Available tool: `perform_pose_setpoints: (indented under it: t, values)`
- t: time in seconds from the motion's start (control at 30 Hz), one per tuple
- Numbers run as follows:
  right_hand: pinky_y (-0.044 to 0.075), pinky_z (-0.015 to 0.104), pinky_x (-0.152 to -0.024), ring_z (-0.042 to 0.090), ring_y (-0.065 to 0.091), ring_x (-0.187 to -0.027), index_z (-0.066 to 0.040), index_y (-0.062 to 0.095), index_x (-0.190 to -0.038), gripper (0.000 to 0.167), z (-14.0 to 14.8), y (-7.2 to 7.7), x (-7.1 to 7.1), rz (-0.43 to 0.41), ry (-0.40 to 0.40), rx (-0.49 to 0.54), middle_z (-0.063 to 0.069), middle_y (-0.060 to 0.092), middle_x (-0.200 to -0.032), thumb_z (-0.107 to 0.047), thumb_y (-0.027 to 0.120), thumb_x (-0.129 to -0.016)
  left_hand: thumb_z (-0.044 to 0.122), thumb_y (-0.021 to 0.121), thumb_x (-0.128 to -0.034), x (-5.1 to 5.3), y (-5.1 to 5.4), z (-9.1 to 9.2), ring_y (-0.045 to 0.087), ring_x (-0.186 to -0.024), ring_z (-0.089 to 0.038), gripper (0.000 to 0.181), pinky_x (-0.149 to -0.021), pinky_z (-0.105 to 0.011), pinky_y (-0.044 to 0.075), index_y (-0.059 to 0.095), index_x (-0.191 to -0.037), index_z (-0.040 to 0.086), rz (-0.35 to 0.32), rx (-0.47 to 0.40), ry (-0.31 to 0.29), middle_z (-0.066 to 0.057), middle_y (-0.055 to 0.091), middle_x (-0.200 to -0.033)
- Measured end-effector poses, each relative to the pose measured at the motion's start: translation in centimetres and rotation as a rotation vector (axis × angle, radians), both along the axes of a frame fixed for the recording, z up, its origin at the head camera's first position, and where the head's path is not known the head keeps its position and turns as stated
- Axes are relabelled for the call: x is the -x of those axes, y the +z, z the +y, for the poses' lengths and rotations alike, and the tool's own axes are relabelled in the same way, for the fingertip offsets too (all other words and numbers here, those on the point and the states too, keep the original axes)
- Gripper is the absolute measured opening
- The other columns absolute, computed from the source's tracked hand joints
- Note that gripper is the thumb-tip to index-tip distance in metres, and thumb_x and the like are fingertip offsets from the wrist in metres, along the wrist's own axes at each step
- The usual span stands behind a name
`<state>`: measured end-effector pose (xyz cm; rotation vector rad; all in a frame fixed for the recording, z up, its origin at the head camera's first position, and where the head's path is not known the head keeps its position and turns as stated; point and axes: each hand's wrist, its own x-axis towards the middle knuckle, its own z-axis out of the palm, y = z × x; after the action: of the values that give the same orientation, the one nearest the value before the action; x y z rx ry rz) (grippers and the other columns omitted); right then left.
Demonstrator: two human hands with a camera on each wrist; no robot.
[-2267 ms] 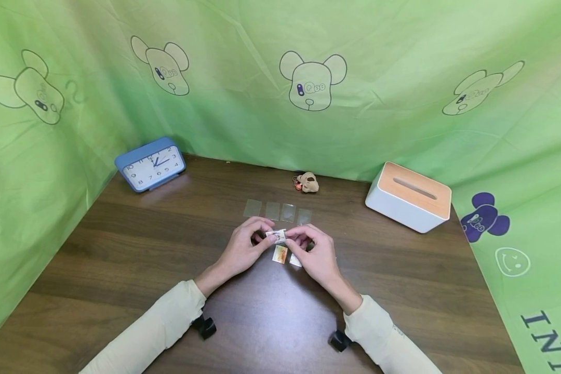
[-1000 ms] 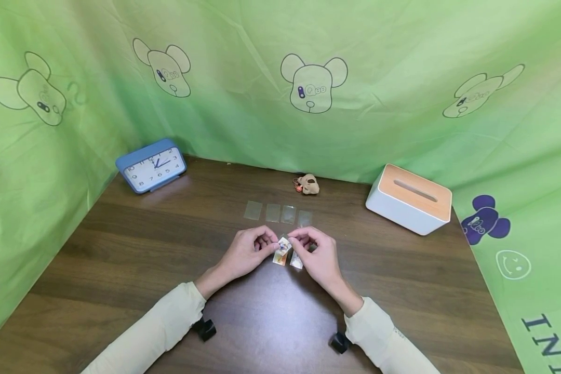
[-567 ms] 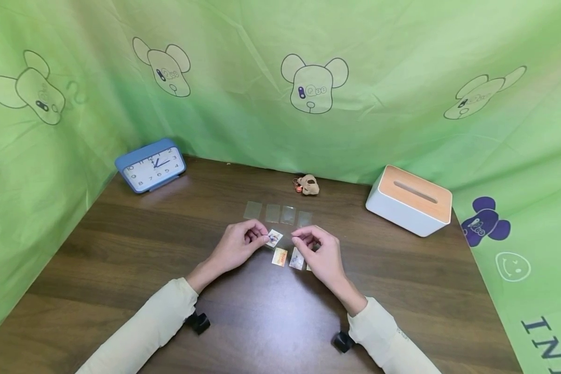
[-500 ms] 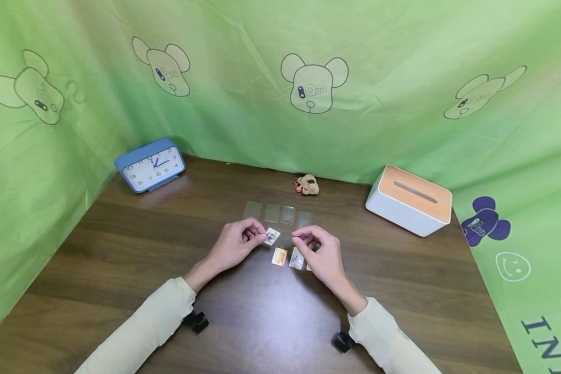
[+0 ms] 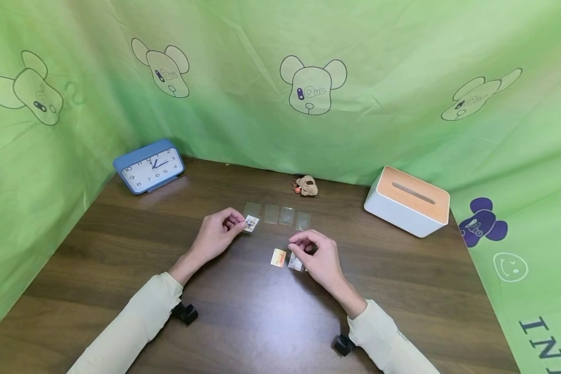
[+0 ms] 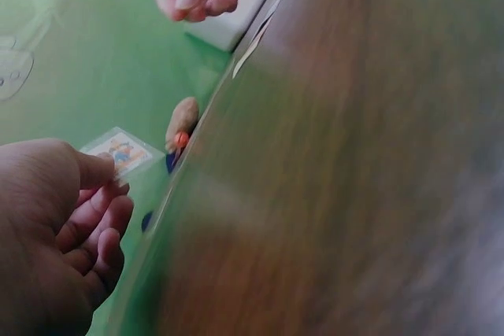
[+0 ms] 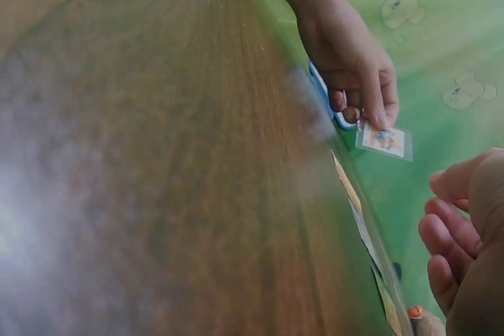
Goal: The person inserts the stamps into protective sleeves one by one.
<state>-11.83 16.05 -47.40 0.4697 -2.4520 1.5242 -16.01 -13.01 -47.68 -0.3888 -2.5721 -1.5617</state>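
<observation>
My left hand (image 5: 217, 234) pinches a small picture card (image 5: 251, 223) by its edge between thumb and fingers. In the left wrist view a clear plastic sleeve (image 6: 150, 156) surrounds the card. This card is held over the near edge of the leftmost clear sleeve (image 5: 253, 208) on the table. My right hand (image 5: 321, 258) hovers with loosely curled fingers and nothing between them. Beneath and beside it lie an orange-and-yellow card (image 5: 278, 258) and a greyish card (image 5: 295, 262), the latter partly covered by the hand. A third card is almost wholly hidden.
Three more clear sleeves (image 5: 287, 216) continue the row to the right. Behind them sits a small beige figure (image 5: 308, 185) with an orange bead. A blue clock (image 5: 151, 165) stands back left, a white tissue box (image 5: 404, 208) with wooden lid back right. Green cloth walls enclose the table.
Both hands first held the sleeved card together. My right hand let go, and my left hand carried the card left and away toward the leftmost sleeve. The right hand stayed nearly in place.
</observation>
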Motion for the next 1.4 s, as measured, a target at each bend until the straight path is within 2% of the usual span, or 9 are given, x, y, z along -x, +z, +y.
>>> perform_pose_setpoints:
  t: [0.2,0.47,0.67,0.9,1.03,1.17,1.3,1.4]
  values:
    - [0.057,0.032,-0.072,0.016,0.068,-0.078,-0.013,0.084,-0.096,0.017,-0.1,-0.5,-0.1,0.039,0.011,-0.084,-0.005,0.075,-0.087,0.000,0.091,-0.087,0.003,0.081,-0.0994,0.9,-0.1,-1.0,0.063,-0.075,-0.014,0.005,-0.068,-0.019,0.048,0.076,-0.101,0.003,0.018,0.035,0.085,-0.008,0.073,-0.087]
    - [0.051,0.041,-0.084,0.023,0.067,-0.091,-0.012,0.085,-0.095,0.021,-0.4,-1.0,-0.1,0.170,0.037,-0.223,-0.001,0.080,-0.094,-0.002,0.097,-0.081,0.007,0.080,-0.1005,2.0,-0.5,-1.7,0.064,-0.077,-0.017,0.007,-0.069,-0.017,0.047,0.076,-0.100,0.001,0.022,0.047,0.155,-0.010,0.074,-0.088]
    - [0.048,0.046,-0.093,0.023,0.064,-0.100,-0.012,0.086,-0.097,0.021,-0.8,-1.2,-0.2,0.157,0.057,-0.305,-0.001,0.078,-0.096,-0.010,0.099,-0.081,0.007,0.078,-0.1008,2.8,-0.8,-2.2,0.065,-0.078,-0.018,0.005,-0.070,-0.019,0.047,0.076,-0.101,0.002,0.014,0.082,0.199,-0.011,0.075,-0.089]
    - [0.046,0.045,-0.091,0.022,0.061,-0.102,-0.013,0.086,-0.097,0.023,-1.0,-1.4,-0.2,0.150,0.065,-0.353,-0.002,0.076,-0.098,-0.015,0.101,-0.080,0.009,0.078,-0.1013,3.2,-1.0,-2.2,0.065,-0.079,-0.022,0.007,-0.073,-0.026,0.049,0.076,-0.101,0.002,0.020,0.135,0.237,-0.011,0.074,-0.089]
    - [0.045,0.044,-0.089,0.023,0.061,-0.103,-0.014,0.086,-0.098,0.024,-1.0,-1.5,-0.1,0.156,0.068,-0.378,-0.002,0.076,-0.099,-0.017,0.102,-0.079,0.009,0.078,-0.0995,3.3,-1.1,-2.1,0.066,-0.089,-0.032,0.008,-0.084,-0.040,0.050,0.076,-0.100,0.001,0.051,0.175,0.263,-0.016,0.073,-0.095]
    - [0.045,0.044,-0.088,0.024,0.061,-0.104,-0.014,0.086,-0.099,0.025,-1.0,-1.6,-0.1,0.161,0.074,-0.395,0.000,0.076,-0.100,-0.018,0.101,-0.079,0.009,0.079,-0.0977,3.4,-1.3,-2.0,0.060,-0.108,-0.044,0.010,-0.099,-0.055,0.045,0.077,-0.100,-0.001,0.083,0.208,0.281,-0.024,0.070,-0.111]
    - [0.045,0.045,-0.089,0.024,0.061,-0.104,-0.013,0.086,-0.099,0.025,-1.0,-1.6,-0.2,0.163,0.081,-0.402,0.000,0.075,-0.101,-0.018,0.101,-0.080,0.012,0.079,-0.0982,3.6,-1.6,-2.1,0.048,-0.126,-0.049,0.014,-0.112,-0.061,0.037,0.077,-0.102,-0.001,0.072,0.245,0.300,-0.027,0.063,-0.130]
    - [0.045,0.045,-0.089,0.025,0.061,-0.105,-0.013,0.086,-0.099,0.024,-1.0,-1.6,-0.2,0.160,0.082,-0.405,0.001,0.075,-0.101,-0.018,0.100,-0.080,0.014,0.079,-0.0987,3.6,-1.7,-2.2,0.040,-0.134,-0.050,0.016,-0.117,-0.063,0.030,0.076,-0.106,0.000,0.046,0.274,0.310,-0.027,0.058,-0.138]
